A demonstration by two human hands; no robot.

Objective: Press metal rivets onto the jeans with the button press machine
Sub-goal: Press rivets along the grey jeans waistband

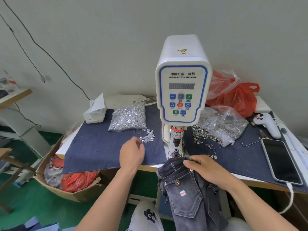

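From the head camera, a white servo button press machine with a blue-trimmed control panel (182, 94) stood at the middle of a desk covered in dark blue denim cloth (100, 152). Its lower die (175, 151) sat at the front edge of the desk, with the plunger above it apart from it.

The left hand (132, 154) hovered over the cloth to the left of the machine, its fingers curled inward with the tips drawn together just beside a small loose heap of shiny silver rivets (147, 136); whether it pinched a rivet could not be told. Behind that heap lay a clear plastic bag packed with silver rivets (128, 116), and a small white cardboard box (95, 110) stood to the bag's left.

The right hand (206, 169) gripped the waistband of a pair of dark grey jeans (183, 185), fingers curled over the fabric edge and holding it just in front of the lower die. The jeans hung down off the desk edge toward the person's lap, a back pocket with a metal button facing up.

To the right of the machine lay an open clear bag of dark ring-shaped metal pieces (220, 129), some spilled on the cloth. A red plastic bag (236, 97) sat behind it. Further right rested a white handheld controller (268, 124) and a dark smartphone (281, 160), screen up, on a white cable.
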